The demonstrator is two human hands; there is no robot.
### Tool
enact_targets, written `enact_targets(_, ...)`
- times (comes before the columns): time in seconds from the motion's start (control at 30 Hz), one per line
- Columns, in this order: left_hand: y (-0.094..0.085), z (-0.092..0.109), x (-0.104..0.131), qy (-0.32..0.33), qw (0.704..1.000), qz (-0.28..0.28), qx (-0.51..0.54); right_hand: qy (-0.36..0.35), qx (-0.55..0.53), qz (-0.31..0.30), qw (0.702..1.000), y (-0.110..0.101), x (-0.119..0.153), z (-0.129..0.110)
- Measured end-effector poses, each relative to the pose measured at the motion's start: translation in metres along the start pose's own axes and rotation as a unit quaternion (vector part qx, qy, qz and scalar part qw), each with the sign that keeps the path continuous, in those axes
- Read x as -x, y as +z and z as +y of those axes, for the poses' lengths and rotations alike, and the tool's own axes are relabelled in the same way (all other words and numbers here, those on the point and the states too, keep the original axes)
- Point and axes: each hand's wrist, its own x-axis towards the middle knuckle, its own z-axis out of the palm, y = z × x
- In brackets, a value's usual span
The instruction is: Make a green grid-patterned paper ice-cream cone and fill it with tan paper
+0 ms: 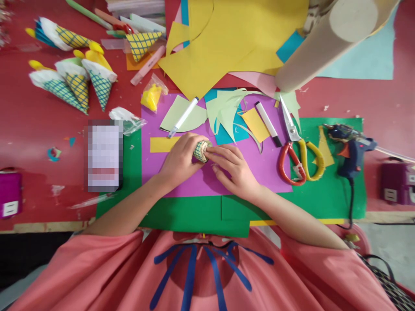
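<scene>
My left hand (183, 157) is closed around a small paper cone (200, 151) with a dark crosshatch pattern on pale green, its wide end turned toward my right hand. The fingertips of my right hand (234, 169) touch the cone's rim and opening; its fingers are stretched out, and whether they pinch anything is hidden. Both hands are over a purple sheet (194, 183). Just behind them lie a yellow paper strip (164, 144), a white marker (183, 117) and pale green paper cuttings (223, 114).
Scissors (293, 129) with red and yellow handles and a glue gun (350, 149) lie to the right. A phone (103, 155) is at left, below several finished paper cones (76, 84). A thick cardboard tube (311, 56) and yellow sheets (240, 39) occupy the back.
</scene>
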Motion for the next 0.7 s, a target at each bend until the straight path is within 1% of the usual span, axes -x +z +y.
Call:
enact_targets(0.17,0.002,-0.0033,0.0025,-0.024,0.999,-0.021,-0.002,-0.015,-0.004,0.023,1.0,-0.0004,-0.0001,-0.0009)
enact_targets(0.27,0.002,-0.003,0.003,-0.042,0.999,-0.024,-0.008,-0.005,-0.021,0.047,0.999,-0.0038,-0.0009,-0.0031)
enact_targets(0.33,0.0016,-0.0024,0.0027,-0.051,0.998,-0.023,-0.008,-0.013,-0.035,0.062,0.997,-0.006,-0.001,-0.0044)
enact_targets(0.4,0.0013,-0.0019,0.0023,-0.059,0.998,-0.022,-0.007,-0.038,-0.046,0.057,0.997,-0.0069,-0.0007,-0.0048)
enact_targets(0.47,0.001,-0.0016,0.0023,-0.062,0.998,-0.022,-0.005,-0.059,-0.047,0.039,0.996,-0.0066,-0.0003,-0.0041)
enact_targets(0.57,0.0003,-0.0014,0.0027,-0.057,0.998,-0.025,-0.007,-0.06,-0.041,0.026,0.997,-0.005,0.0,-0.0022)
enact_targets(0.7,-0.0005,-0.0016,0.0033,-0.029,0.999,-0.023,-0.02,-0.059,-0.042,0.016,0.997,-0.0041,-0.0004,-0.0005)
